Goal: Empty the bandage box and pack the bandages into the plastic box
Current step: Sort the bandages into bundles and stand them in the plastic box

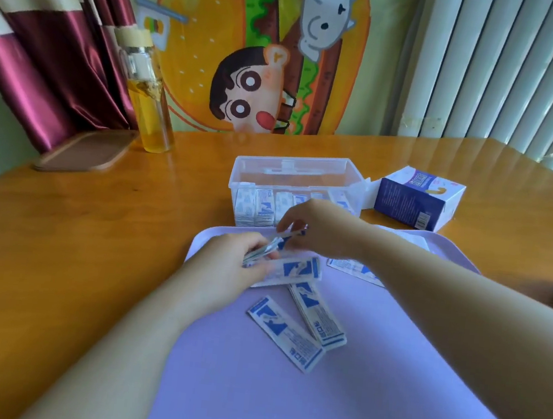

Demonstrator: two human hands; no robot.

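A small stack of wrapped bandages (263, 249) is held edge-on between both hands above the far end of the lilac tray (387, 377). My left hand (227, 265) grips the stack's near end, and my right hand (321, 228) pinches its far end. Several blue-and-white bandages lie loose on the tray, among them a bandage (285, 332), a bandage pile (320, 314) and a flat bandage (299, 270) under my left hand. Just beyond the tray, the clear plastic box (293, 173) stands open with several bandages upright along its front wall. The blue-and-white bandage box (414, 197) lies to its right.
The wooden table (92, 240) carries a glass bottle of yellow liquid (150, 98) and a brown lid or board (85, 149) at the back left. A cartoon poster and a curtain hang behind; a radiator is at the back right.
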